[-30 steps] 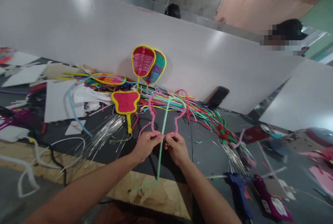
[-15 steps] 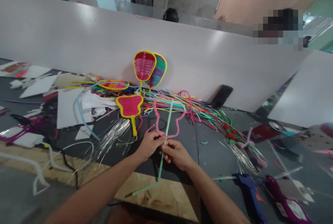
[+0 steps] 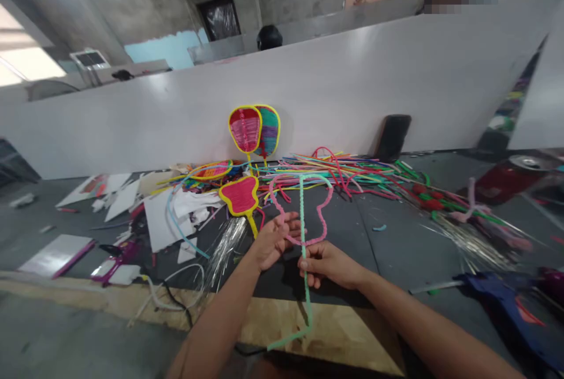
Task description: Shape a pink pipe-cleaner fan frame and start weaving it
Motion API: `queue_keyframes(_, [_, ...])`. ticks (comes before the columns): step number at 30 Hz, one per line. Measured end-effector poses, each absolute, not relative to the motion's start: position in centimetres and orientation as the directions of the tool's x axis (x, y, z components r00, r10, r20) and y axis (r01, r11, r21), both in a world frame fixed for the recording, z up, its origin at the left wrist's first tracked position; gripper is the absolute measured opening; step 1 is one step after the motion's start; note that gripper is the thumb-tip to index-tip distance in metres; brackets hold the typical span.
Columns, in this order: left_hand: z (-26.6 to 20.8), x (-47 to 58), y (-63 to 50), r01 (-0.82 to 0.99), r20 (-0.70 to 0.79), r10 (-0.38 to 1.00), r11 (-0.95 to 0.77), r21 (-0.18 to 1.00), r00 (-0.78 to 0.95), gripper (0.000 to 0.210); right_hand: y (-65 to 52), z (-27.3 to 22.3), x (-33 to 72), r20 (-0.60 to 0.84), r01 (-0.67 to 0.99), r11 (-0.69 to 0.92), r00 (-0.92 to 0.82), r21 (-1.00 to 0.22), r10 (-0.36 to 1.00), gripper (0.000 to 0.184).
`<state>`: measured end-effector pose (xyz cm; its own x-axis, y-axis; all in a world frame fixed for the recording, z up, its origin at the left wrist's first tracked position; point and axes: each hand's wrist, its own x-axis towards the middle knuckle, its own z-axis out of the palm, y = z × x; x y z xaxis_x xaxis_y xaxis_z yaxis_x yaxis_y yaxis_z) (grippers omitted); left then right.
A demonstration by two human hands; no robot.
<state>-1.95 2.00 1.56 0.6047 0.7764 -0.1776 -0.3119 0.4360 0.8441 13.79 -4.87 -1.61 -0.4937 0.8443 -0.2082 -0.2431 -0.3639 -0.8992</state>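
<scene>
My right hand (image 3: 326, 264) pinches a mint-green pipe cleaner stem (image 3: 302, 208) between thumb and fingers. The stem runs up through a pink pipe cleaner outline (image 3: 325, 223) with a wavy, butterfly-like shape; part of the outline's top is mint green. Below my hand the stem bends sideways to the left. My left hand (image 3: 275, 241) is beside the outline's lower left, fingers stretched out and apart; whether it touches the pink wire is hard to tell. A small pink fan with a yellow rim (image 3: 240, 195) lies just beyond my left hand.
Two yellow-rimmed fans (image 3: 245, 129) lean on the white partition (image 3: 176, 114). Loose pipe cleaners (image 3: 343, 170) pile along its foot, near a black phone (image 3: 393, 137). A red can (image 3: 506, 182) and a blue glue gun (image 3: 502, 302) stand right; white paper pieces (image 3: 165, 220) lie left.
My left hand has loosened from its pinch at the stem, its fingers now spread. My right hand still grips the stem. The camera view has turned and tilted, shifting the scene.
</scene>
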Motion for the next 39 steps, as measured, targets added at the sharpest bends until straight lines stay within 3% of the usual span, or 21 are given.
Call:
queue_keyframes(5, [1.3,-1.4,0.9,-0.184,-0.241,0.763,0.425,0.886,0.599,0.046,-4.9,-1.5,13.5,-0.192,-0.225,-0.352,-0.522,-0.909,0.831,0.035])
queue_keyframes(10, [1.5,-1.5,1.4,-0.186,-0.265,0.814,0.408,0.894,0.517,0.043,-4.1,-1.1,16.0,-0.226,-0.170,-0.362,-0.527,-0.916,0.819,0.036])
queue_keyframes(12, [1.6,-1.6,1.4,-0.165,-0.283,0.803,0.422,0.891,0.524,0.043,-3.4,-0.8,18.1,-0.218,-0.156,-0.279,-0.325,-0.947,0.920,0.035])
queue_keyframes(13, [1.6,-1.5,1.2,-0.140,-0.296,0.788,0.431,0.892,0.540,0.044,-3.1,-0.6,19.2,-0.178,-0.198,-0.199,-0.117,-0.960,0.977,0.033])
queue_keyframes(15, [1.5,-1.1,0.8,-0.068,-0.324,0.745,0.443,0.894,0.583,0.045,-2.5,-0.2,21.1,-0.095,-0.278,-0.020,0.259,-0.960,0.961,0.031])
queue_keyframes(17, [1.3,-0.5,0.1,0.010,-0.346,0.693,0.439,0.898,0.633,0.046,-2.2,0.4,22.4,-0.002,-0.219,0.100,0.423,-0.971,0.906,0.033])
queue_keyframes(20, [1.0,0.2,-1.0,0.104,-0.356,0.609,0.409,0.907,0.709,0.050,-2.1,1.1,22.9,0.117,-0.053,0.147,0.369,-0.988,0.922,0.038])
queue_keyframes(25, [0.8,0.4,-1.3,0.120,-0.356,0.521,0.432,0.894,0.776,0.060,-2.4,1.4,22.7,0.148,0.177,0.107,0.240,-0.978,0.959,0.026])
queue_keyframes(28, [1.2,0.2,-0.3,-0.051,-0.277,0.623,0.455,0.889,0.731,0.065,-2.6,1.6,22.5,0.170,0.224,0.120,0.221,-0.967,0.960,0.024])
queue_keyframes(32, [2.9,0.1,1.8,-0.185,-0.200,0.787,0.369,0.911,0.583,0.047,-3.1,2.1,21.7,0.206,0.260,0.164,0.143,-0.952,0.968,0.023])
queue_keyframes(36, [5.2,0.4,3.4,0.071,-0.155,0.798,0.140,0.988,0.583,0.037,-3.7,2.3,20.9,0.266,0.309,0.238,0.051,-0.921,0.963,0.020])
queue_keyframes(39, [7.0,1.3,3.9,0.307,-0.121,0.759,-0.107,0.946,0.639,0.029,-3.9,2.2,20.6,0.295,0.331,0.273,0.018,-0.903,0.955,0.019])
